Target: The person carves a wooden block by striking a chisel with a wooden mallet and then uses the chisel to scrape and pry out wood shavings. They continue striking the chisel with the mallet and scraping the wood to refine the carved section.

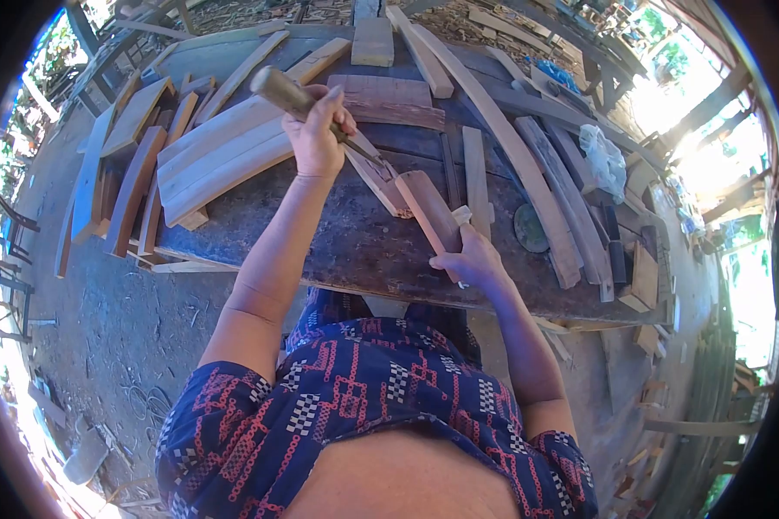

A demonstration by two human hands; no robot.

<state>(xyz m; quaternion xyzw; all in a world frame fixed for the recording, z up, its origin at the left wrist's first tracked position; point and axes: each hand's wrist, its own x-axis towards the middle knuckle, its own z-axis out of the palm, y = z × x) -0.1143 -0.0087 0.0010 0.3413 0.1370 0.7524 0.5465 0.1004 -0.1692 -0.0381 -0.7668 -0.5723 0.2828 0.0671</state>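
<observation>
My left hand (318,134) is wrapped round a chisel (287,93) with a thick wooden handle. The handle leans up to the left, and the blade slants down to the right. Its tip is close to a pale narrow length of wood (374,180) with a rough, cut end. My right hand (474,258) grips the near end of a reddish-brown wooden block (428,209). A pale peg-like piece (462,214) shows at the block's right side. The block's far end is beside the narrow wood; whether they touch is hard to tell.
The dark workbench (355,251) carries wide pale boards (225,156) on the left, a reddish plank (385,99) behind my hands, and a long curved strip (511,156) to the right. A round disc (531,227) and a plastic bag (601,151) are on the right side.
</observation>
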